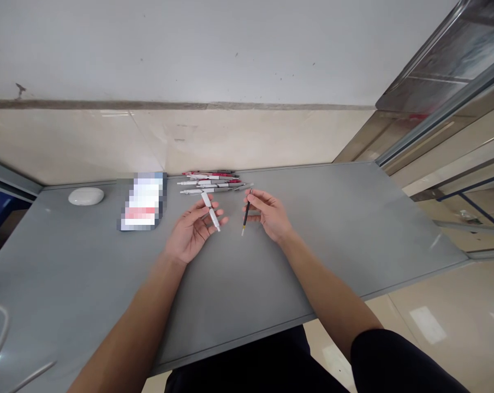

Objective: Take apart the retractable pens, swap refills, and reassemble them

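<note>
A white pen body (211, 212) is pinched between the thumb and fingers of my left hand (193, 229), its narrow end tilted down to the right. My right hand (270, 213) grips a thin black pen refill (247, 213) near its top; the refill's yellowish and clear end points down. The two parts are held apart, above the grey table (238, 284). Just beyond my hands lies a loose pile of several pens (209, 183), white, grey and red, against the wall side.
A white oval case (86, 196) rests at the table's back left. Beside it is a blurred-out phone-like item (142, 202). The wall (247, 136) rises behind the table's back edge. A thin white cable or wire frame (3, 327) shows at the lower left.
</note>
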### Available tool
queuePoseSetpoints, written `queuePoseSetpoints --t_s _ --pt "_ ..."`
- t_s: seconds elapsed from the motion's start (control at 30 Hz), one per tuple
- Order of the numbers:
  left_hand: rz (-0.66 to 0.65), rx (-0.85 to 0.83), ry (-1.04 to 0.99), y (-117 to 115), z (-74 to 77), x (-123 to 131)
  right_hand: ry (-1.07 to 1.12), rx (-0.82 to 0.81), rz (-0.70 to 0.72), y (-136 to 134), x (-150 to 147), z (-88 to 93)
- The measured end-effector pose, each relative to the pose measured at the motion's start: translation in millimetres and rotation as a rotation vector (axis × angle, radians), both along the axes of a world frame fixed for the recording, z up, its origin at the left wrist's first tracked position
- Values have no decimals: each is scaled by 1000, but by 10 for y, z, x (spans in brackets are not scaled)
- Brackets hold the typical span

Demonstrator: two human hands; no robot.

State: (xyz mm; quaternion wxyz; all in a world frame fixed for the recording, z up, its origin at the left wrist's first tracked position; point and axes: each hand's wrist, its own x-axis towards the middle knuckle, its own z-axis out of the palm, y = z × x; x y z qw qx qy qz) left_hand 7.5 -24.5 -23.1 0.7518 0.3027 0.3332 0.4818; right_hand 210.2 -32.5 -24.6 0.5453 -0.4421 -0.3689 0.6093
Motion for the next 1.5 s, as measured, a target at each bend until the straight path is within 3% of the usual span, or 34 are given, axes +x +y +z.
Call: queuePoseSetpoints --t_s 0.3,0.8,1.13,1.5 --pt "2 -1 -2 18 -20 -13 -25 6 0 -5 -7 -5" --pt "143 262 297 -41 -55 101 -175 97 -3 -22 -101 -36" --pt "84 40 136 -23 11 65 -179 103 -10 -29 -96 -24" --pt "47 -49 60 -1 7 38 -166 117 9 -31 -92 -34"
